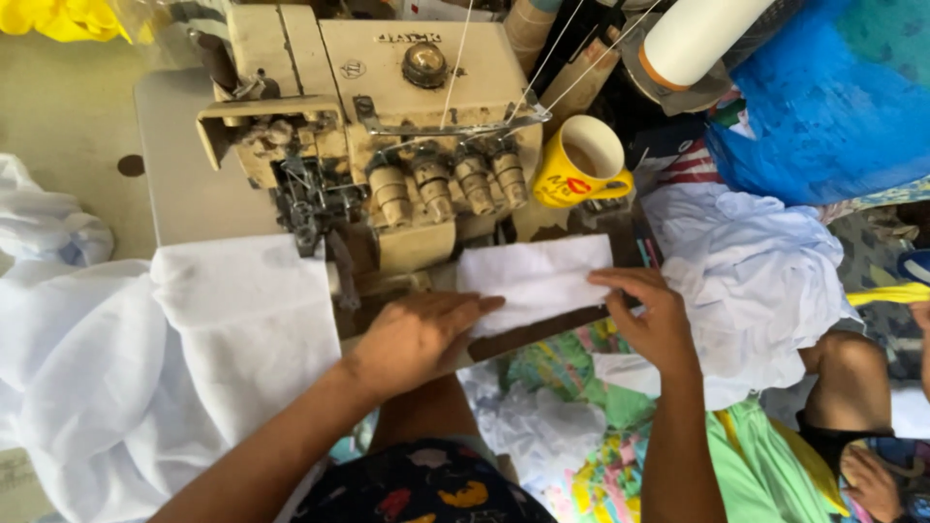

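Head view looks straight down on two bare forearms reaching up from the bottom edge toward a small white fabric piece on the sewing table. Nearest, the left hand lies flat and open, palm down, fingers stretched together and pressing on the piece's lower left corner; it grips nothing. Just to its right, the right hand is also open, fingers loosely curved, fingertips resting on the piece's right edge; whether the thumb pinches the cloth underneath cannot be told. That piece is a rough rectangle, its long axis running left to right across the table, tilted slightly upward to the right, its left end beside the machine's needle area. Its lower edge is hidden under both hands. Left of it a larger white cloth drapes off the table and is cut by the frame edge. Beyond stands the worn cream overlock machine, then a yellow mug.
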